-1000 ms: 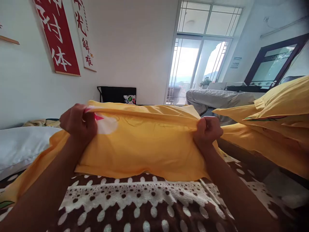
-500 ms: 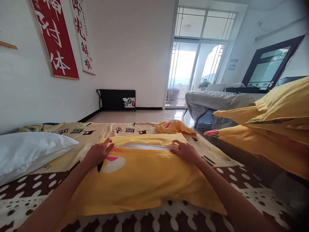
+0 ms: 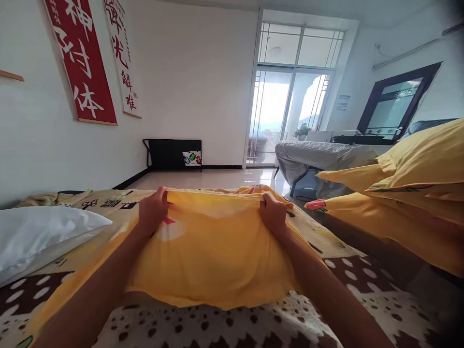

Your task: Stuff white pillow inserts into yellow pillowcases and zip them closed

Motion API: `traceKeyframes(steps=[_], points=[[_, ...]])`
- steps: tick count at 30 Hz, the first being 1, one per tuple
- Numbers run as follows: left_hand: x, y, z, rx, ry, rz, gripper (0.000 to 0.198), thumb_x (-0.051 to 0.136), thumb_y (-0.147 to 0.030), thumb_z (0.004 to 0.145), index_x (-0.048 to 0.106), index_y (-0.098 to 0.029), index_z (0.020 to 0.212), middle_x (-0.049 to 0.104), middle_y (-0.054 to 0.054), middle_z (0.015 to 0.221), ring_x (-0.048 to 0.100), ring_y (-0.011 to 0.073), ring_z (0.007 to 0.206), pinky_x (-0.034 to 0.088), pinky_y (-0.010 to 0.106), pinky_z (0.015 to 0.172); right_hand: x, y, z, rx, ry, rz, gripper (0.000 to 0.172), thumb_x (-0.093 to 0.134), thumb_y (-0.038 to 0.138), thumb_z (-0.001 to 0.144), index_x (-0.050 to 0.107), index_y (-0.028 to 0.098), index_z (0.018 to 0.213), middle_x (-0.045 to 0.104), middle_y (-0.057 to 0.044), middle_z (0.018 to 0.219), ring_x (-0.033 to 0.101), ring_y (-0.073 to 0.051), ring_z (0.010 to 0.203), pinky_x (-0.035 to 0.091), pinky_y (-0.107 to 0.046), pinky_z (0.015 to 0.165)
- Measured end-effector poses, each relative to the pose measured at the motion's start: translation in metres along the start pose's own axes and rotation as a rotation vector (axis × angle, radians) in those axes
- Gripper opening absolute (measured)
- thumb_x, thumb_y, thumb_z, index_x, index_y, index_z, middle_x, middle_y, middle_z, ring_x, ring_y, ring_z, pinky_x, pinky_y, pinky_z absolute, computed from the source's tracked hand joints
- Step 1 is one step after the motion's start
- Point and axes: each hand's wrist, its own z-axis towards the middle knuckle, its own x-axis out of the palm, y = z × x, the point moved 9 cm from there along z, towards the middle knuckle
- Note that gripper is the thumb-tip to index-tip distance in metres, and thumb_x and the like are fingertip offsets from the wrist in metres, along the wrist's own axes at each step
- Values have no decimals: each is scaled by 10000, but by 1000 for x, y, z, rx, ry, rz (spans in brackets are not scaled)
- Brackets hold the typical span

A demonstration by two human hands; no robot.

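Note:
A yellow pillowcase point(image 3: 217, 251) with a pink and white print hangs lifted between my hands above the bed. My left hand point(image 3: 154, 210) is closed on the left end of its upper edge. At the right end of that edge, my right hand point(image 3: 273, 211) grips the cloth in the same way. The edge is pulled taut in a nearly straight line, and the fabric drapes down toward me. Behind it, another piece of yellow cloth point(image 3: 279, 195) lies on the patterned blanket point(image 3: 348, 263).
To the left lies a white pillow point(image 3: 47, 237). Stacked yellow pillows point(image 3: 409, 193) stand at the right. Beyond the bed are a covered table point(image 3: 319, 154), a black folded panel point(image 3: 166, 153) against the wall and a glass sliding door point(image 3: 275, 116).
Both my hands have closed on the pillowcase's opening edge and raised it off the bed. The cloth, flat before, now hangs, and its white opening gap no longer shows.

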Motion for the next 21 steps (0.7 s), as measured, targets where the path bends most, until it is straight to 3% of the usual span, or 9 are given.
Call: traceKeyframes(steps=[2, 4, 6, 9, 12, 15, 21], points=[[-30, 6, -2, 27, -256, -54, 272, 333, -248, 896, 590, -166, 869, 590, 49, 566, 579, 202, 549, 323, 280, 521, -22, -10, -4, -31, -176, 54, 261, 346, 199, 869, 595, 153, 808, 593, -69, 672, 558, -193, 700, 326, -285, 642], [-41, 8, -22, 139, -388, -114, 211, 396, -244, 871, 546, -194, 732, 519, 10, 506, 527, 167, 502, 309, 266, 508, -41, -11, -25, -161, -386, 158, 211, 384, 166, 808, 553, 175, 681, 524, -42, 580, 501, -174, 625, 310, -276, 611], [-32, 4, -53, 304, -347, -142, 238, 429, -247, 869, 488, -209, 642, 490, -5, 504, 491, 144, 487, 306, 259, 503, -45, -7, -59, -332, -511, 251, 182, 414, 145, 768, 540, 188, 644, 488, -26, 546, 464, -163, 586, 301, -271, 587], [-17, -10, -111, 568, -281, -147, 307, 420, -236, 900, 460, -208, 597, 511, -6, 533, 474, 126, 489, 324, 252, 510, -25, -4, -106, -505, -487, 289, 171, 436, 141, 772, 565, 196, 675, 514, -12, 561, 466, -149, 572, 323, -265, 588], [-13, -20, -151, 713, -266, -108, 359, 396, -227, 934, 466, -201, 583, 525, -3, 540, 481, 128, 495, 342, 263, 518, -14, -10, -139, -612, -473, 313, 191, 435, 149, 813, 571, 195, 686, 559, -15, 589, 480, -148, 565, 353, -274, 604], [-14, -27, -163, 791, -186, -71, 367, 382, -244, 943, 495, -199, 597, 523, -1, 531, 497, 143, 495, 346, 288, 517, -11, -17, -150, -651, -328, 267, 177, 452, 183, 829, 598, 193, 731, 606, -43, 638, 522, -176, 601, 386, -299, 624], [-4, -25, -163, 745, 174, 16, 283, 420, -286, 918, 556, -195, 687, 599, 23, 612, 579, 176, 570, 374, 314, 542, -16, -29, -138, -576, 280, 261, 219, 493, 374, 848, 643, 243, 939, 683, -80, 862, 626, -249, 789, 468, -344, 675]])
